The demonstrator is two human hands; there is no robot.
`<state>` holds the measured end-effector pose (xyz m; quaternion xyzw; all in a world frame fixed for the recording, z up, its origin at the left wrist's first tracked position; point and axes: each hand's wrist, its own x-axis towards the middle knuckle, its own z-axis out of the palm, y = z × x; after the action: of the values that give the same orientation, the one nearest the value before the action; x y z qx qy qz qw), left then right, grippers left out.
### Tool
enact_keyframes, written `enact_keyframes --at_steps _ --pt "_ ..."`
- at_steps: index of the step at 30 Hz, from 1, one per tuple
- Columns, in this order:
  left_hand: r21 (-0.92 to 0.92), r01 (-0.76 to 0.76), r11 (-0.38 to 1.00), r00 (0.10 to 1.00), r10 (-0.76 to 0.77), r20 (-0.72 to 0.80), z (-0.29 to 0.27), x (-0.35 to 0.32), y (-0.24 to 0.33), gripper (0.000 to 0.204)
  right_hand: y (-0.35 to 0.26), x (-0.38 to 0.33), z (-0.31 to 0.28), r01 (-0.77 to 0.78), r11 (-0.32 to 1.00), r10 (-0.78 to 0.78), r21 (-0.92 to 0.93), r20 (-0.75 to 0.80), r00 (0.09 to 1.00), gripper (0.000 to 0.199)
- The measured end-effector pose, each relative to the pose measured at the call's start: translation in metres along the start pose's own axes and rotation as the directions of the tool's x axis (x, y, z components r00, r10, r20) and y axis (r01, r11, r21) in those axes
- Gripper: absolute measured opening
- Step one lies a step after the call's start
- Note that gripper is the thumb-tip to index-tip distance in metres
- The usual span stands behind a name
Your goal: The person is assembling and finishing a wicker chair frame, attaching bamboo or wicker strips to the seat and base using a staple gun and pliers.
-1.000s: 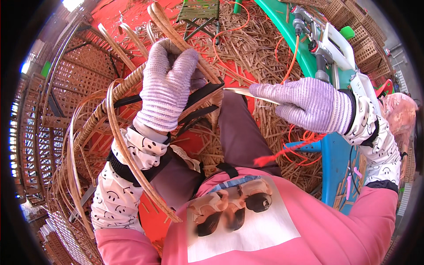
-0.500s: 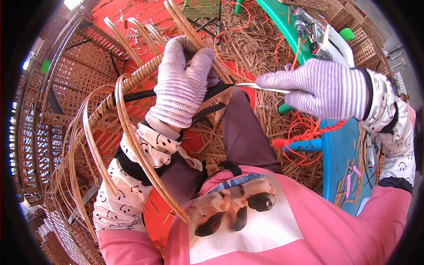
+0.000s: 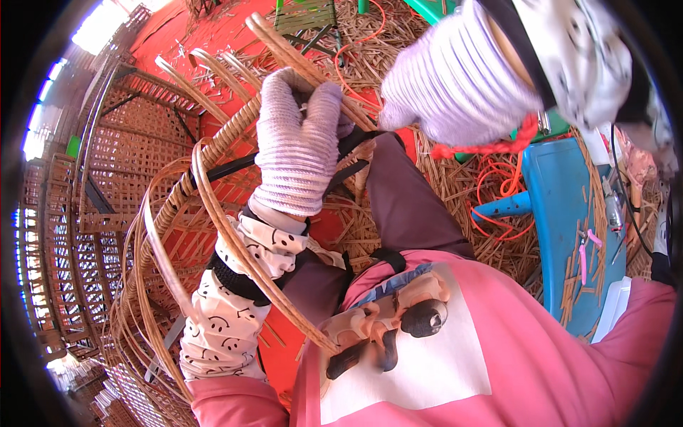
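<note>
My left hand, in a striped lilac knit glove, is closed around a rattan cane near the upper middle. Beside it runs a thick frame rod wound with rattan strip, and a black bar passes behind the glove. Long bent canes arch from the rod over my left forearm. My right hand, gloved alike, is raised close to the camera, right of my left hand. Its thumb points toward the cane; its fingers curl in, and whatever they hold is hidden.
A blue plastic stool on the right carries cane offcuts, pink-handled snippers and a metal tool fitting. An orange hose coils beside it. Woven rattan panels stand at left. Rattan scraps litter the red floor covering.
My right hand has moved up and closer to the camera; the thin pale, flat strip under it no longer shows. My left hand keeps its grip. The view has shifted slightly.
</note>
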<state>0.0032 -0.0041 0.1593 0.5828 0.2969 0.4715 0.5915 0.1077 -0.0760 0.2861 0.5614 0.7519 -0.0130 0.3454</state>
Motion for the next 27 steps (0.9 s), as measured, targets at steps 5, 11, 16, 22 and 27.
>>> enact_keyframes --at_steps 5,11,16,22,27 --pt "0.002 -0.028 1.000 0.998 0.028 -0.054 -0.023 -0.007 0.007 0.020 -0.035 -0.013 0.017 -0.013 0.998 -0.003 -0.061 -0.258 0.966 0.045" --pt "0.127 -0.090 0.988 0.995 0.084 0.051 -0.003 -0.006 0.003 0.022 -0.007 -0.007 0.014 0.036 0.999 -0.037 -0.015 -0.104 0.994 0.045" --pt "0.032 0.012 0.999 1.000 -0.012 -0.014 -0.003 -0.006 0.004 0.021 -0.015 -0.002 0.017 0.051 0.998 -0.054 -0.029 -0.105 0.993 0.046" --pt "0.219 -0.096 0.971 0.995 0.103 -0.019 -0.020 -0.005 -0.013 0.019 -0.022 0.013 0.018 0.139 0.990 -0.140 -0.015 -0.105 0.985 0.046" --pt "0.171 0.001 0.985 1.000 -0.003 0.009 -0.004 -0.008 -0.001 0.021 0.023 0.034 0.010 0.249 0.951 -0.277 0.184 0.146 0.950 0.047"
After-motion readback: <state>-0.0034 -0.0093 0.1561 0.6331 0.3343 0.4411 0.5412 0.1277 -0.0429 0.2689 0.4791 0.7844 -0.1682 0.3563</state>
